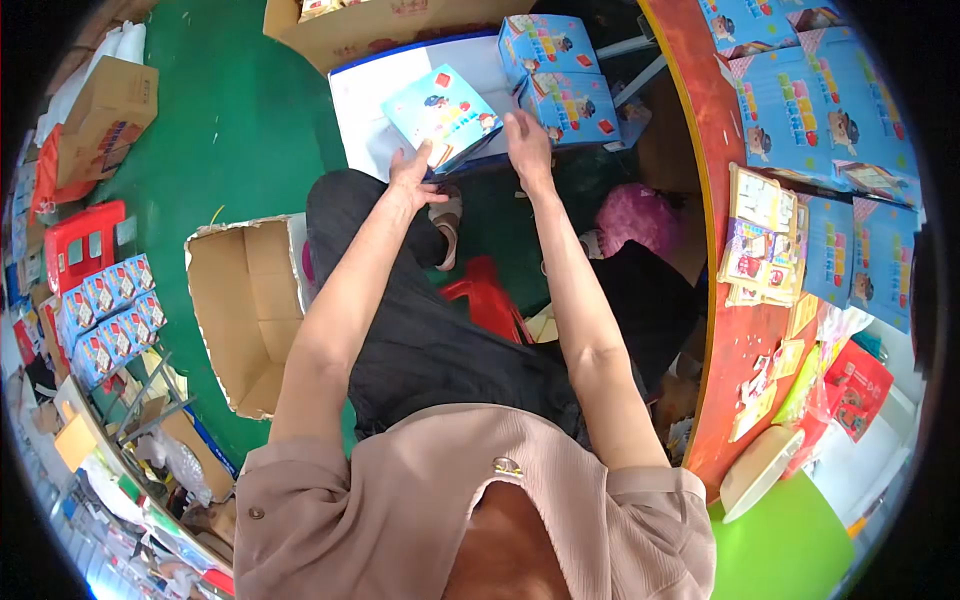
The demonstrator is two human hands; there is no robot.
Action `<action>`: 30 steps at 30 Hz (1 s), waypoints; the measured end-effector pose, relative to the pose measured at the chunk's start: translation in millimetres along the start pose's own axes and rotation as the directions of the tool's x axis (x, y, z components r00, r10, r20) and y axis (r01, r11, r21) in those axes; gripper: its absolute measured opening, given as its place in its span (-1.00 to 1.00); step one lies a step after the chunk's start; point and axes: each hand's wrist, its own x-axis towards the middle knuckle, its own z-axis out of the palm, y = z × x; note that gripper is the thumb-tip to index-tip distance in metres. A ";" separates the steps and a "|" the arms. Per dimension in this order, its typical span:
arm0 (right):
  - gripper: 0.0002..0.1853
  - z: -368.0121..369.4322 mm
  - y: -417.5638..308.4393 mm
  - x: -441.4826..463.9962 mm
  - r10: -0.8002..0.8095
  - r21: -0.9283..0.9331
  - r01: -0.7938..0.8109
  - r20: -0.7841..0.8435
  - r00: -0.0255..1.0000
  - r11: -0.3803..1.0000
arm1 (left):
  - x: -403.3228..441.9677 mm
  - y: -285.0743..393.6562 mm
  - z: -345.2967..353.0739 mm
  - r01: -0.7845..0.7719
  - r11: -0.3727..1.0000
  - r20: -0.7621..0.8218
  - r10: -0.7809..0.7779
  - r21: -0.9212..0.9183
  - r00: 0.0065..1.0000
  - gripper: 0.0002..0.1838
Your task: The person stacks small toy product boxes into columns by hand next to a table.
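Observation:
A light blue printed box [440, 112] lies tilted on a white surface with a blue edge [360, 95]. My left hand [412, 178] is at the box's near left corner, thumb against its edge and the other fingers spread below. Beside the box's right corner is my right hand [527, 145], its fingertips close to both this box and the stacked ones; whether they touch is unclear, and its fingers are partly hidden. Two more blue boxes [570, 105] stand at the right end of the white surface.
An open cardboard box [245, 310] stands on the green floor [235, 120] at left. Along the right runs a red table [700, 100] with many blue boxes [790, 110] and printed cards [765, 235]. A red stool [488, 305] is between my legs.

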 end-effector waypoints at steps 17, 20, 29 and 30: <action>-0.10 45.9 1.5 -16.3 0.516 0.287 -0.637 0.397 0.759 0.715 | 74.5 32.6 28.1 -0.497 0.835 -0.210 0.543 0.238 0.813 -0.03; 0.09 43.1 -8.7 -7.2 0.551 0.392 -0.641 0.328 0.767 0.660 | 103.7 29.2 30.7 -0.535 0.809 -0.096 0.569 0.245 0.817 -0.05; 0.09 62.1 -8.0 23.1 0.444 0.480 -0.613 0.425 0.788 0.627 | 122.0 66.7 35.9 -0.535 0.837 -0.110 0.546 0.112 0.831 -0.22; 0.09 70.0 -10.2 24.7 0.428 0.498 -0.594 0.415 0.803 0.632 | 132.5 72.0 35.1 -0.597 0.785 -0.083 0.614 0.164 0.785 -0.24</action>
